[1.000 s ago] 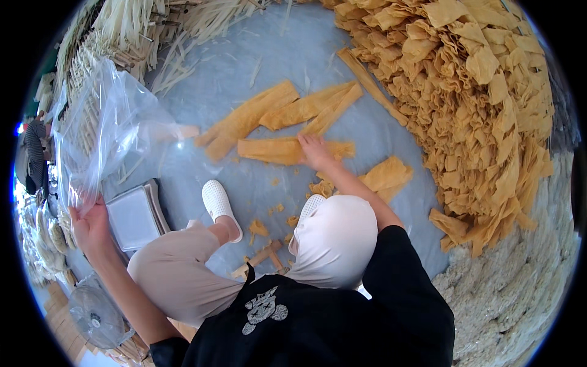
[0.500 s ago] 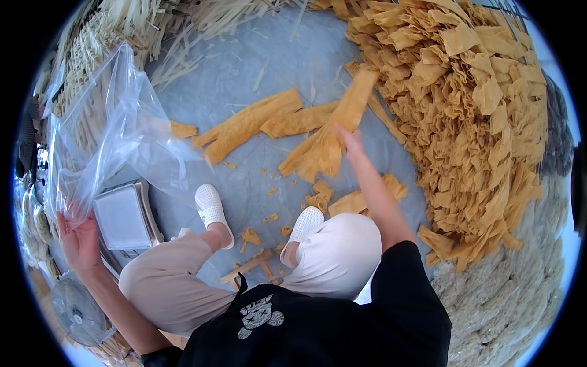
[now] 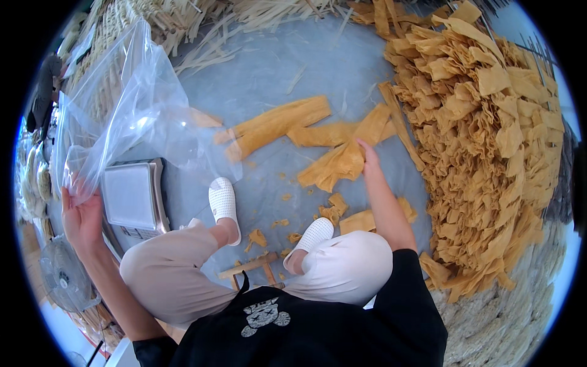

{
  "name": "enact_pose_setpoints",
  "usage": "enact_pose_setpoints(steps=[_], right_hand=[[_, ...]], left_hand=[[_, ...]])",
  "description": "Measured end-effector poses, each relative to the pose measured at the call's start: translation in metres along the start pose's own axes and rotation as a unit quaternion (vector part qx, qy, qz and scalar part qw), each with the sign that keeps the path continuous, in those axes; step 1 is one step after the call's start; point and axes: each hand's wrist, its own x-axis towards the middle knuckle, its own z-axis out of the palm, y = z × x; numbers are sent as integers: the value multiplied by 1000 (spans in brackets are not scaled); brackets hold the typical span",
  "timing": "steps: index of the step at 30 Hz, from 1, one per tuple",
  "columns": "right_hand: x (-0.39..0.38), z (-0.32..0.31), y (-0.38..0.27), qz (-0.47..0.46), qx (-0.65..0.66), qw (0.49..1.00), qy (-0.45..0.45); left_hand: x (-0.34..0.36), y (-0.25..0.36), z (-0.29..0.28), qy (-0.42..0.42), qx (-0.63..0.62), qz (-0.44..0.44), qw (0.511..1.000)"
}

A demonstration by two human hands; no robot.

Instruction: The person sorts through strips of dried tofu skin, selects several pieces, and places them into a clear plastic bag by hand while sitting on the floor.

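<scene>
A person's right hand (image 3: 370, 160) is clamped on the edge of a crinkled golden sheet (image 3: 335, 166), which fans out to that hand's left. More golden strips (image 3: 282, 122) lie beyond it on the grey floor (image 3: 287, 58); a large golden heap (image 3: 471, 140) rises to its right. The left hand (image 3: 84, 219) grips a clear plastic bag (image 3: 131, 101) spreading ahead of it, with a scale (image 3: 130, 194) just to its right.

A large, clear plastic bag (image 3: 137, 107), creased and glossy, spreads from the left hand (image 3: 83, 219). A wrinkled golden-yellow sheet (image 3: 336, 163), gripped at its edge by the right hand (image 3: 369, 159) and fanned at its lower end, slants across a flatter strip (image 3: 319, 134).
</scene>
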Motion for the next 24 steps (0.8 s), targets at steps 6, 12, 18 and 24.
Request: enact_pose_setpoints(steps=[6,12,18,24], right_hand=[[-125,72,-21,-153,-134,977,-67],[-204,107,-43,-333,-392,833,-206],[-284,143,-79,-496,-425,724,-223],[-349,175,-106,-463,-388,757,-248]], left_hand=[[-17,-8,10,170,13,70,983],[-18,-46,42,-12,95,-7,995],[-26,-77,82,12,129,3,992],[-27,-87,91,63,194,46,978]])
